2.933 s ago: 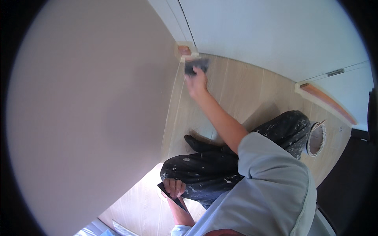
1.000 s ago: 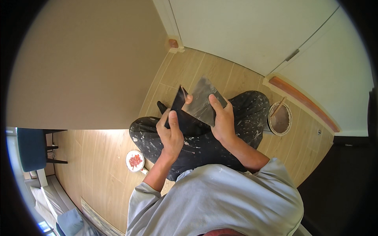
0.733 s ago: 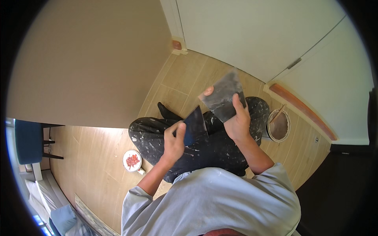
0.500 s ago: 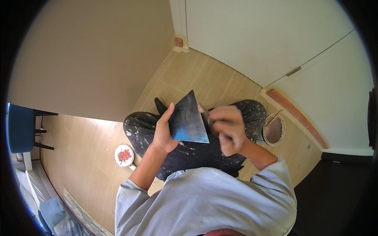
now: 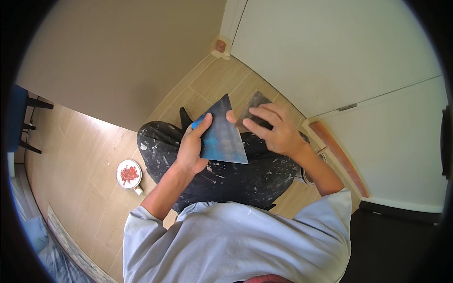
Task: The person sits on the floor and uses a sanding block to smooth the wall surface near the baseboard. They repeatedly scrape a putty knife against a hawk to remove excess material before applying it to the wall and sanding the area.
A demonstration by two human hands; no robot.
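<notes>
My left hand (image 5: 191, 144) grips a flat, dark, trapezoid scraper plate (image 5: 222, 137) with blue smears, thumb lying on its top face. At the plate's right edge sits a small pinkish lump (image 5: 230, 116); I cannot tell whether it is filler or a fingertip. In my right hand (image 5: 281, 129) is a smaller grey flat scraper (image 5: 255, 104), held by curled fingers just beside the plate. Both tools are above my crossed legs in paint-spotted black trousers (image 5: 222, 181).
A white round tub (image 5: 129, 174) with red bits on top stands on the floor at left. My right forearm mostly hides a bucket (image 5: 307, 175). A reddish-brown strip (image 5: 337, 158) lines the foot of the white panel. The brown wall panel (image 5: 118, 61) rises at left.
My right hand, blurred before, has moved up, and its scraper now shows clearly beside the plate. The plate has shifted slightly up and left. The view has turned, bringing the bucket behind my arm.
</notes>
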